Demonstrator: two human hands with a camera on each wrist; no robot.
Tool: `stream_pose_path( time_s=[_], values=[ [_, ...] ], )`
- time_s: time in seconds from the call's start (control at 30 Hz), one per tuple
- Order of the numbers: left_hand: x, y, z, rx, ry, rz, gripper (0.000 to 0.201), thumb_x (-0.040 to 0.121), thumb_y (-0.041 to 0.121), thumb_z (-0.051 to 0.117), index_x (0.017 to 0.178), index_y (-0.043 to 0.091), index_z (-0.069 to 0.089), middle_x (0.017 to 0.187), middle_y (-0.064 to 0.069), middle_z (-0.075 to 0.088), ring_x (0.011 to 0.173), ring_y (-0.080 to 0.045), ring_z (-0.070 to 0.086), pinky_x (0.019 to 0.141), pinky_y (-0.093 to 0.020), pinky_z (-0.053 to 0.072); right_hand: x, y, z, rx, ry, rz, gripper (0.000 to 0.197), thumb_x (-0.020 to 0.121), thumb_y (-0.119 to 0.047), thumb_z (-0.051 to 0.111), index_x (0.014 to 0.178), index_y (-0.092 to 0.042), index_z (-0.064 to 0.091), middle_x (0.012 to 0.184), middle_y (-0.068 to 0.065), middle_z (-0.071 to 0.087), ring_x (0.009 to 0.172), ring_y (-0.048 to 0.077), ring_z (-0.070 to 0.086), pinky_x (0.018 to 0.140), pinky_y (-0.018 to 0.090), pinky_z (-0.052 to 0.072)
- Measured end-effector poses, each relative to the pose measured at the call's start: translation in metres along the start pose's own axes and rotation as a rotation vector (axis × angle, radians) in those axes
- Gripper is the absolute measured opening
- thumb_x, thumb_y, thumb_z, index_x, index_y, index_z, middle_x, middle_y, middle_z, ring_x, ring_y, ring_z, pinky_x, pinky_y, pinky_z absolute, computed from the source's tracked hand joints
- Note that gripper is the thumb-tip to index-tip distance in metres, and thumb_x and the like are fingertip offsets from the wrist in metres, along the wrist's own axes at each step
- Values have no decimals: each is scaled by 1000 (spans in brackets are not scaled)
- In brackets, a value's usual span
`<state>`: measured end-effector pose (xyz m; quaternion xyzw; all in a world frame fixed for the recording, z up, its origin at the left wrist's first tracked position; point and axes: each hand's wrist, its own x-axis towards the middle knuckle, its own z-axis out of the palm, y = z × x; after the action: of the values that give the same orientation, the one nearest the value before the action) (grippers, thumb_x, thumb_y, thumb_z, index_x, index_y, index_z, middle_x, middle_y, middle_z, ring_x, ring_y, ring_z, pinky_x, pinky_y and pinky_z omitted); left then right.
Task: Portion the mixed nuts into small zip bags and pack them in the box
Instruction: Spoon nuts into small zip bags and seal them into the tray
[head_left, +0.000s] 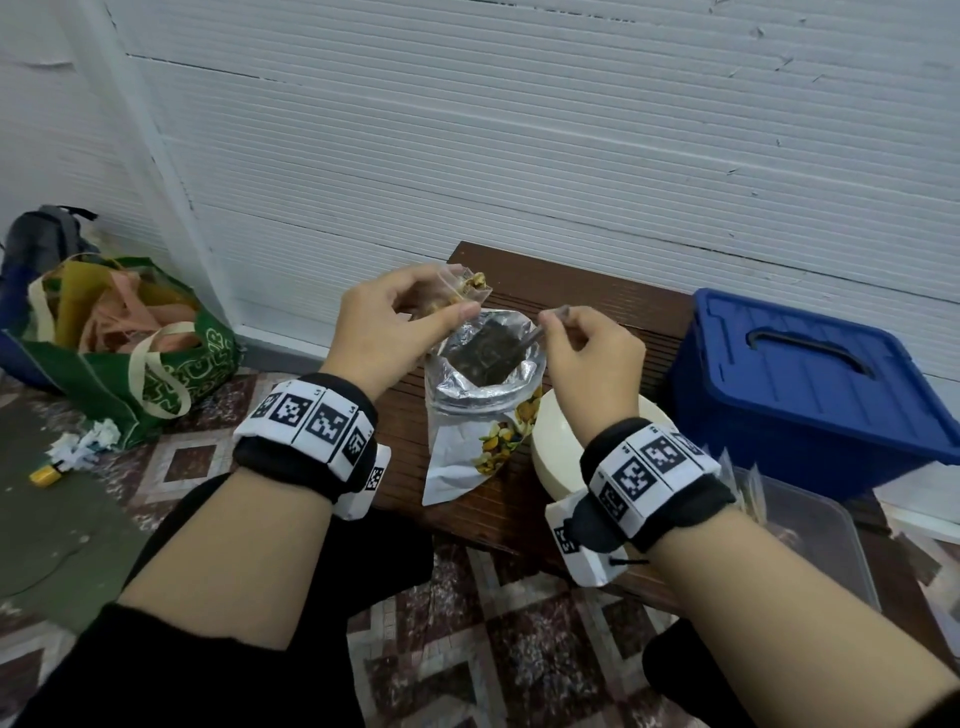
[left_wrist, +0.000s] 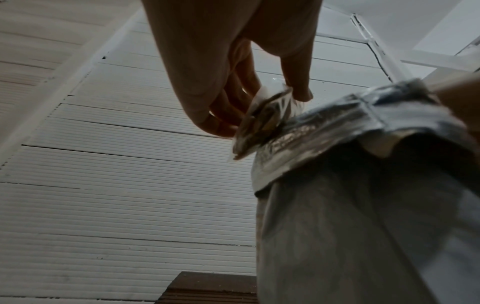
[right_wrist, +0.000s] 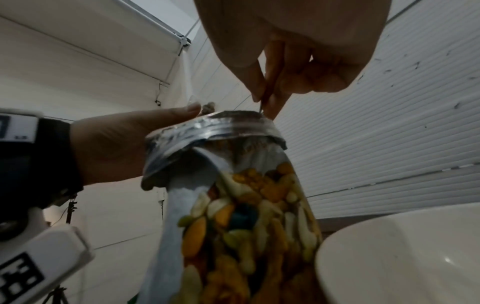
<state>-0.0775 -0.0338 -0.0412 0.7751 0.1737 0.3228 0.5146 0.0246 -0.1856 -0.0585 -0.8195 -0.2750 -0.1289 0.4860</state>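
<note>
The big foil bag of mixed nuts (head_left: 483, 364) stands open on the low wooden table (head_left: 597, 291); its printed front is in the right wrist view (right_wrist: 246, 205). Above the bag's far-left rim, my left hand (head_left: 415, 317) pinches a small clear zip bag (head_left: 465, 291) with some nuts inside, also in the left wrist view (left_wrist: 262, 121). My right hand (head_left: 566, 332) pinches the handle of a spoon (head_left: 532, 340) that reaches down into the foil bag. The spoon's bowl is hidden inside. The right wrist view shows the fingers (right_wrist: 275, 98) pinching the thin handle just above the rim.
A cream bowl (head_left: 556, 452) sits beside the foil bag under my right wrist. A blue lidded box (head_left: 810, 379) stands at the right, with a clear plastic container (head_left: 821, 525) in front of it. A green shopping bag (head_left: 130, 358) and crumpled paper lie on the floor at the left.
</note>
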Motion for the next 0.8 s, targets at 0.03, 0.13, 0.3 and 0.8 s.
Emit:
stream_pose_path(
  time_s=[0.03,0.13,0.3,0.8],
  values=[
    [0,0,0,1,2,7,20,70,33,82,86,37,70,100,13,72,93,-7,67,91,-40,54,0,0,1,3,-6,11,20,92,-26,59,85,-12,72,72,-4,64,73,15,61,73,30,46],
    [-1,4,2,-1,2,40,21,71,33,82,87,37,69,102,12,72,93,-7,67,90,-38,55,3,-3,-2,-1,-33,42,20,92,-28,60,86,-13,72,73,-6,63,75,11,59,72,25,43],
    [-7,29,12,-11,-55,109,23,72,33,80,92,35,69,101,19,70,89,4,65,85,-19,53,7,-9,-22,115,-39,134,27,93,-41,56,100,-19,69,87,-9,65,83,2,57,67,8,39],
    [-51,58,129,-100,-272,174,44,75,32,80,117,31,67,101,16,70,96,6,63,97,-24,46,-4,14,-136,233,-48,276,29,82,-25,69,55,-15,64,54,-7,59,59,9,55,62,28,43]
  ],
)
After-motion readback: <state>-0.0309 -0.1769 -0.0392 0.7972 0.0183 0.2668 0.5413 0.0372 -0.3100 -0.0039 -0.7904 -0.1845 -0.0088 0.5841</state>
